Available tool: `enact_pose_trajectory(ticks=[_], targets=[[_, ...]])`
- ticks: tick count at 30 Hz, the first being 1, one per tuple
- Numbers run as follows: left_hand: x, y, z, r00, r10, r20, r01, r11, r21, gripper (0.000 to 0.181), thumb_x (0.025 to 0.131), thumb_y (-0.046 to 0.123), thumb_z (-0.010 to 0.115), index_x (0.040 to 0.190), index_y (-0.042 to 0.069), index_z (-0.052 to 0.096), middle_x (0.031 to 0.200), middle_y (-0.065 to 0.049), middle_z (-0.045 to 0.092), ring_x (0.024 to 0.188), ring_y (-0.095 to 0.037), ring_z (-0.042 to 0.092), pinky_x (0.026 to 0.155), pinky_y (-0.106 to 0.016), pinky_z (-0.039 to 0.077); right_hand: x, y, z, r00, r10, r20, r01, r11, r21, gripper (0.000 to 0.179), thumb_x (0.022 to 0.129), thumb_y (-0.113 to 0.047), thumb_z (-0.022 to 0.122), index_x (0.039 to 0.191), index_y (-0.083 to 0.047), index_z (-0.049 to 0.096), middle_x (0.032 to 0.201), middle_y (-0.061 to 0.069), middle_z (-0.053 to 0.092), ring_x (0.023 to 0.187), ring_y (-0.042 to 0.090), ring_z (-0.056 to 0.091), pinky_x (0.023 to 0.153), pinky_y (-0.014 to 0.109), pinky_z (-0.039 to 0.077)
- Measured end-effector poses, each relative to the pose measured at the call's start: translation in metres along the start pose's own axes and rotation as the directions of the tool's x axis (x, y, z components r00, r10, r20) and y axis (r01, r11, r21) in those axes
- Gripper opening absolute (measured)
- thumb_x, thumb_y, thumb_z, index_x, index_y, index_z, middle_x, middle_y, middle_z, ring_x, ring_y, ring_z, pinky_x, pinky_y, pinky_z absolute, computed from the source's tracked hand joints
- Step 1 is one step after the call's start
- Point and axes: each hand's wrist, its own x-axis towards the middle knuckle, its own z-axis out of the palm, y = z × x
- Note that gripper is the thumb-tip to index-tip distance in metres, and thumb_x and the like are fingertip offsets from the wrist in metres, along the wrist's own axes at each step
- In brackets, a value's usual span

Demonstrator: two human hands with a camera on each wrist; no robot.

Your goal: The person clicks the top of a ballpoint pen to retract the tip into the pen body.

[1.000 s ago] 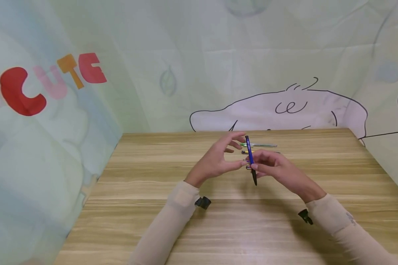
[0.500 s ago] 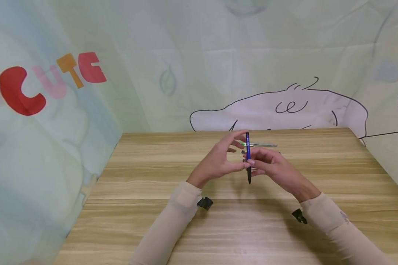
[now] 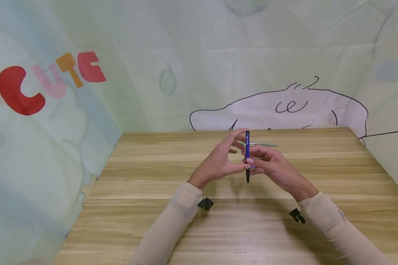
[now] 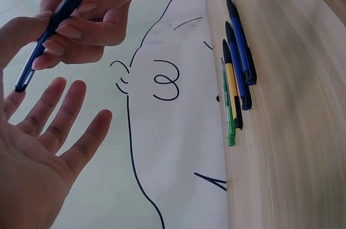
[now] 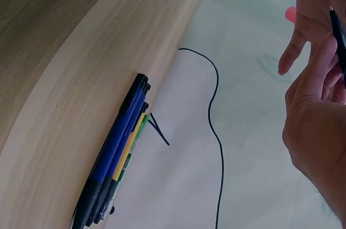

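A blue ballpoint pen (image 3: 247, 143) with a black lower end stands upright above the table, tip down. My right hand (image 3: 276, 167) pinches its lower barrel between thumb and fingers. At the pen's top end, my left hand (image 3: 217, 158) touches it with the index fingertip, while the thumb lies against the lower barrel. The left hand's other fingers (image 4: 67, 110) are spread and hold nothing. Below the hands, two blue pens (image 4: 240, 45), a yellow pen (image 4: 232, 80) and a green-ended clear pen (image 4: 227, 110) lie side by side on the table; the hands partly hide them in the head view.
The wooden table (image 3: 146, 206) meets a printed cloth backdrop (image 3: 172, 66) at its far edge. Another cloth wall with coloured letters (image 3: 23, 90) rises on the left. A small black clip (image 3: 205, 204) hangs at the left sleeve, and another black clip (image 3: 296, 216) at the right.
The pen has turned from a slant to upright and shifted slightly left with my right hand. My left index fingertip has come onto its top end, and the thumb onto its lower barrel.
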Motion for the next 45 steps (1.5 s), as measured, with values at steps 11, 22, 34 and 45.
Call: enact_pose_trajectory(ticks=[11, 22, 34, 45], targets=[[-0.0005, 0.0008, 0.0008, 1.000, -0.005, 0.008, 0.005, 1.000, 0.004, 0.097, 0.077, 0.020, 0.080, 0.149, 0.038, 0.018, 0.130, 0.001, 0.050, 0.110, -0.015, 0.058, 0.093, -0.046, 0.051, 0.0011, -0.0001, -0.0009, 1.000, -0.007, 0.002, 0.007, 0.999, 0.042, 0.022, 0.097, -0.011, 0.056, 0.117, -0.004, 0.058, 0.109, 0.009, 0.058, 0.093, 0.017, 0.063, 0.082, 0.038, 0.057], [-0.0022, 0.0014, 0.0014, 1.000, -0.002, 0.020, 0.001, 0.999, 0.042, 0.095, 0.078, 0.022, 0.080, 0.149, 0.038, 0.018, 0.127, 0.003, 0.053, 0.109, -0.011, 0.057, 0.092, -0.033, 0.049, 0.0009, 0.0030, -0.0027, 0.999, -0.023, 0.026, 0.022, 0.998, 0.063, 0.019, 0.096, -0.007, 0.056, 0.115, -0.005, 0.060, 0.110, 0.013, 0.059, 0.093, 0.017, 0.064, 0.080, 0.038, 0.057], [-0.0028, 0.0003, 0.0014, 1.000, 0.019, 0.017, -0.020, 0.996, 0.087, 0.098, 0.077, 0.024, 0.080, 0.152, 0.031, 0.017, 0.126, 0.005, 0.053, 0.108, -0.012, 0.058, 0.092, -0.032, 0.050, 0.0004, 0.0077, -0.0038, 0.999, -0.022, 0.036, 0.017, 0.992, 0.125, 0.024, 0.096, -0.004, 0.056, 0.119, 0.003, 0.056, 0.107, 0.010, 0.060, 0.092, 0.015, 0.065, 0.079, 0.036, 0.058], [-0.0042, 0.0010, 0.0000, 1.000, 0.007, 0.021, -0.008, 0.997, 0.078, 0.099, 0.078, 0.027, 0.079, 0.151, 0.038, 0.014, 0.127, 0.002, 0.053, 0.108, -0.010, 0.058, 0.092, -0.031, 0.050, 0.0002, 0.0079, -0.0018, 0.999, 0.016, 0.036, -0.019, 0.994, 0.111, 0.031, 0.096, -0.008, 0.056, 0.122, 0.009, 0.050, 0.110, 0.008, 0.059, 0.096, 0.016, 0.064, 0.081, 0.038, 0.058]])
